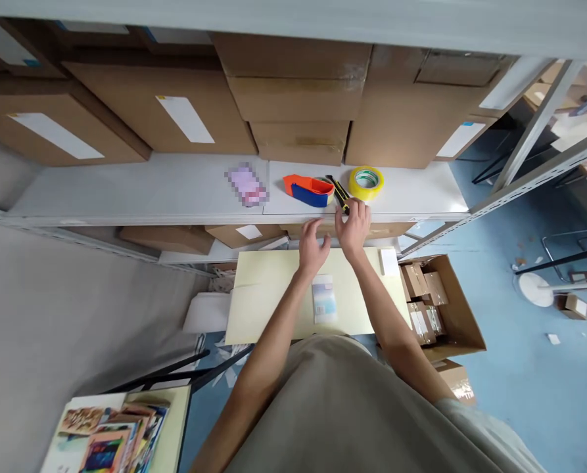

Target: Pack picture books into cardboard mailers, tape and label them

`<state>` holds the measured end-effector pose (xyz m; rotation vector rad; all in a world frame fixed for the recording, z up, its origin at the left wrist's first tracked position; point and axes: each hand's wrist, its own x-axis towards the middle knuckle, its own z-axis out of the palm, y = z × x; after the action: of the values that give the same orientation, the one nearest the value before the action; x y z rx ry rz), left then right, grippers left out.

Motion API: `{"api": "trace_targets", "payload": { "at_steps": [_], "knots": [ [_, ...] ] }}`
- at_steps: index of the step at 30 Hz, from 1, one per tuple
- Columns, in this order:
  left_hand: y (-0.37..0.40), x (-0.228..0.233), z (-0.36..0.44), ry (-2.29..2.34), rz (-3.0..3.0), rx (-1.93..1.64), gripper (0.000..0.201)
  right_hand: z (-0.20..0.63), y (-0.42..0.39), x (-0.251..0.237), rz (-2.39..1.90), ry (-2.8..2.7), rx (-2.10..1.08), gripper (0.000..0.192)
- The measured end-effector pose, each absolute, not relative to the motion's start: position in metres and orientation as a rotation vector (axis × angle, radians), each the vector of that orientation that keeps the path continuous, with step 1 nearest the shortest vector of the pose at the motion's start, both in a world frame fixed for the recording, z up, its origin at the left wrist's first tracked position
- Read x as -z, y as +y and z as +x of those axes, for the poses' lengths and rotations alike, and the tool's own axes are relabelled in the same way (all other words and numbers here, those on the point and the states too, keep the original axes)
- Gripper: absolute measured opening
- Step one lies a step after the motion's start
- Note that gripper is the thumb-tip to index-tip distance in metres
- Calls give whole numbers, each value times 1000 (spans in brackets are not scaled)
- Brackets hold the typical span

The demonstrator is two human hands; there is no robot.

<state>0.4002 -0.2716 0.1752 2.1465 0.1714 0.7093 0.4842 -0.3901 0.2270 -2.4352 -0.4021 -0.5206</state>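
My right hand (pixel 355 228) reaches to the front edge of the shelf. Its thumb and fingers are at the near end of a black and yellow utility knife (pixel 340 190), closed around that end. To its left, my left hand (pixel 313 247) hovers over the table with the fingers curled and the thumb apart, holding nothing. On the shelf, an orange and blue tape dispenser (pixel 309 190) lies left of the knife, and a yellow roll of tape (pixel 365 182) lies to the right. A flat packet with a pale blue and pink print (pixel 325 299) rests on the table below my hands.
Cardboard boxes (pixel 298 98) line the back of the shelf (pixel 175 187). The cream table (pixel 258 289) carries a white card stack (pixel 388 261). An open carton (pixel 458 305) of small boxes stands at right. A side table with prints (pixel 110 440) is lower left.
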Motion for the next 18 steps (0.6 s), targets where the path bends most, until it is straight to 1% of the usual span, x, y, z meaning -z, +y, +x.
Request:
{"api": "trace_targets", "payload": {
  "at_steps": [2, 4, 6, 8, 10, 12, 15, 18],
  "knots": [
    [-271, -204, 415, 132, 2136, -794, 47, 508, -381, -241, -2516, -407, 479, 30],
    [-274, -222, 421, 132, 2136, -823, 45, 522, -376, -244, -2595, -390, 405, 27],
    [-280, -229, 421, 135, 2130, -832, 43, 528, -374, -242, -2645, -361, 346, 25],
    [-285, -225, 417, 134, 2123, -834, 41, 530, -374, -238, -2660, -338, 321, 23],
    [-288, -211, 409, 150, 2133, -803, 39, 529, -378, -235, -2645, -337, 335, 21],
    [-287, -188, 397, 196, 2159, -721, 38, 524, -385, -230, -2620, -348, 370, 19],
    [-279, -137, 369, 348, 2205, -505, 38, 507, -406, -218, -2577, -334, 423, 14],
    [-273, -79, 328, 564, 2259, -193, 36, 479, -438, -196, -2514, -321, 441, 21]
  ]
}}
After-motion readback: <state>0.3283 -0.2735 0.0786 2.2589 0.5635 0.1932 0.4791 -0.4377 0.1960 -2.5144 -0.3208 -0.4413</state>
